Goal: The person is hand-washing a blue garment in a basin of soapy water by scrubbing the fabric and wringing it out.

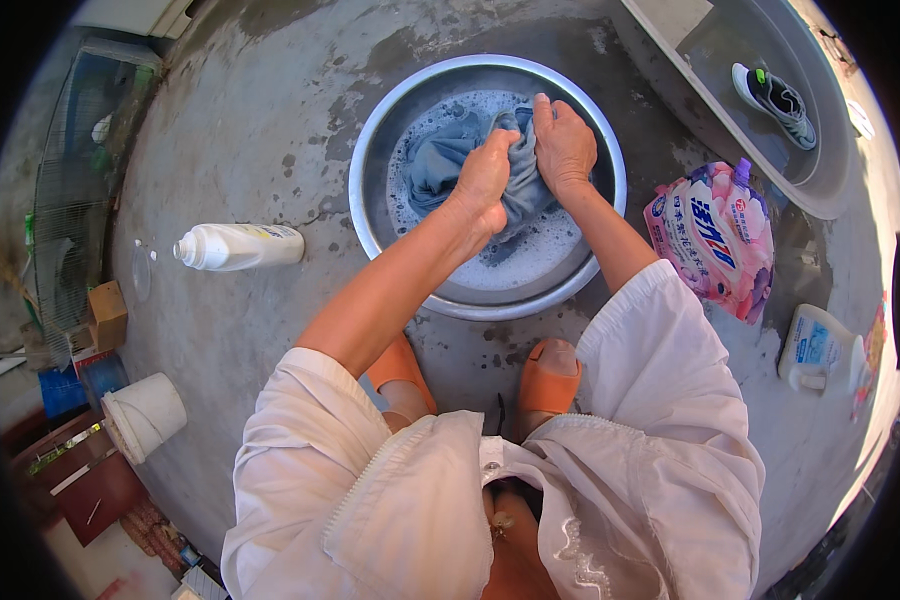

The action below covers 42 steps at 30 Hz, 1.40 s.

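Note:
A wide metal basin [365,200] on the concrete floor holds sudsy water [515,272] and a wet blue-grey cloth [438,160], perhaps a garment. Over the middle of the basin, my left hand [485,180] is closed on a bunch of the cloth. Just to its right, my right hand [565,145] also grips the fabric, thumb up, close to the other hand. Part of the cloth is lifted between both hands, while the rest lies in the foam on the left. My fingers' undersides are hidden.
Left of the basin lies a white bottle [240,246]. To the right are a pink detergent pouch [710,240] and a white jug [812,350]. A large grey tub [670,110] with a sneaker [778,105] stands far right. A white bucket [145,415] lies at left.

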{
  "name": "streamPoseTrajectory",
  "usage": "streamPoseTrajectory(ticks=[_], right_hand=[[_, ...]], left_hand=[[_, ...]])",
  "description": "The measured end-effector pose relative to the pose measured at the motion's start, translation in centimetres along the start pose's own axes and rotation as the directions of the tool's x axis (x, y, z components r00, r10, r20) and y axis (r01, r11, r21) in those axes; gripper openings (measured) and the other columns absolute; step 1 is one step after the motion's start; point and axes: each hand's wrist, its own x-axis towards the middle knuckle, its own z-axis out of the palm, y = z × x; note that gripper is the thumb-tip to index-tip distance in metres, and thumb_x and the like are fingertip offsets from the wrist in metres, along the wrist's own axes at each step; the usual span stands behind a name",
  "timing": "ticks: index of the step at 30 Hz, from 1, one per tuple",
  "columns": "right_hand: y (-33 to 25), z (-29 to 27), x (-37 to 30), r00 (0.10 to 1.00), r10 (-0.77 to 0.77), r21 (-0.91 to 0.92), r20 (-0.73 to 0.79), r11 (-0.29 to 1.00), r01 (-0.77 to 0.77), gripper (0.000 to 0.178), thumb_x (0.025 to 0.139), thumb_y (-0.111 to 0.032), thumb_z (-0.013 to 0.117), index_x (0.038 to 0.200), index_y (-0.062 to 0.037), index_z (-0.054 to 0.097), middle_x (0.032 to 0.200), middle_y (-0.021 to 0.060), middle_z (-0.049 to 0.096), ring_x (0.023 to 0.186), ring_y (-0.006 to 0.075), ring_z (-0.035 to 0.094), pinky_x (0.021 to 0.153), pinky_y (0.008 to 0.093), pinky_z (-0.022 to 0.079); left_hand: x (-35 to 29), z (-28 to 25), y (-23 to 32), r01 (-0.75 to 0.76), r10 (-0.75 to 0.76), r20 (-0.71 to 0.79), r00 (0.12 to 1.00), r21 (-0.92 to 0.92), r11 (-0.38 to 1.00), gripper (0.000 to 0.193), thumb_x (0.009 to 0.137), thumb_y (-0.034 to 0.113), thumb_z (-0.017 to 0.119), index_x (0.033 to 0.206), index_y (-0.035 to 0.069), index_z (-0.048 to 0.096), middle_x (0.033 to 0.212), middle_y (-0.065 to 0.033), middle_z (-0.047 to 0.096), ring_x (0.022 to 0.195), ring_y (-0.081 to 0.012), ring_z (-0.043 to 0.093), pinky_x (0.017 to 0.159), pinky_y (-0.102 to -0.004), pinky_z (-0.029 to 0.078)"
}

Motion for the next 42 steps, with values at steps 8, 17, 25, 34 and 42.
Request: streamPoseTrajectory(ticks=[8,17,25,34,42], right_hand=[[1.1,-0.7,2.1,0.891,0.072,0.782,0.448,0.451,-0.430,0.049,0.092,-0.044,0.044,0.099,0.0026,0.057,0.099,0.0103,0.061,0.094,0.0203,0.057,0.076,0.0348,0.044],[4.7,0.9,-0.9,0.701,0.244,0.332,0.670,0.745,-0.578,0.033,0.089,-0.030,0.053,0.105,-0.0008,0.053,0.093,0.0069,0.060,0.080,0.0148,0.058,0.068,0.0284,0.049],[5.2,3.3,-2.7,0.706,0.194,0.305,0.681,0.802,-0.514,0.036,0.084,-0.031,0.060,0.106,-0.0033,0.053,0.093,0.0066,0.057,0.080,0.0151,0.056,0.068,0.0313,0.048],[4.3,4.0,-3.6,0.742,0.189,0.359,0.643,0.782,-0.510,0.042,0.083,-0.037,0.061,0.103,-0.0027,0.049,0.091,0.0074,0.055,0.080,0.0155,0.055,0.067,0.0328,0.048],[3.8,4.3,-4.6,0.741,0.273,0.352,0.613,0.746,-0.566,0.037,0.085,-0.040,0.058,0.100,-0.0070,0.049,0.087,0.0037,0.054,0.078,0.0140,0.052,0.068,0.0292,0.045]], left_hand=[[5.6,-9.2,6.3,-0.235,0.217,0.102,0.971,0.236,0.943,0.052,0.089,0.040,0.052,0.119,-0.002,0.046,0.121,-0.0173,0.052,0.112,-0.0241,0.051,0.092,-0.0385,0.041],[6.9,-9.6,1.8,-0.107,0.172,-0.032,0.985,0.665,0.739,0.048,0.081,0.034,0.065,0.109,-0.003,0.054,0.109,-0.0176,0.057,0.100,-0.0227,0.056,0.081,-0.0321,0.045],[8.3,-9.9,-0.4,-0.223,0.361,0.005,0.933,0.794,0.566,0.025,0.078,0.023,0.057,0.089,0.002,0.060,0.084,-0.0060,0.060,0.073,-0.0158,0.054,0.064,-0.0279,0.042],[7.1,-10.4,0.5,-0.016,0.021,-0.022,1.000,0.192,0.981,0.025,0.083,0.023,0.049,0.094,0.004,0.059,0.089,-0.0083,0.061,0.073,-0.0183,0.058,0.066,-0.0300,0.047],[4.9,-8.5,1.1,0.027,-0.039,0.153,0.987,0.079,0.997,0.032,0.087,0.024,0.056,0.109,0.001,0.056,0.105,-0.0124,0.061,0.094,-0.0208,0.061,0.083,-0.0353,0.050]])
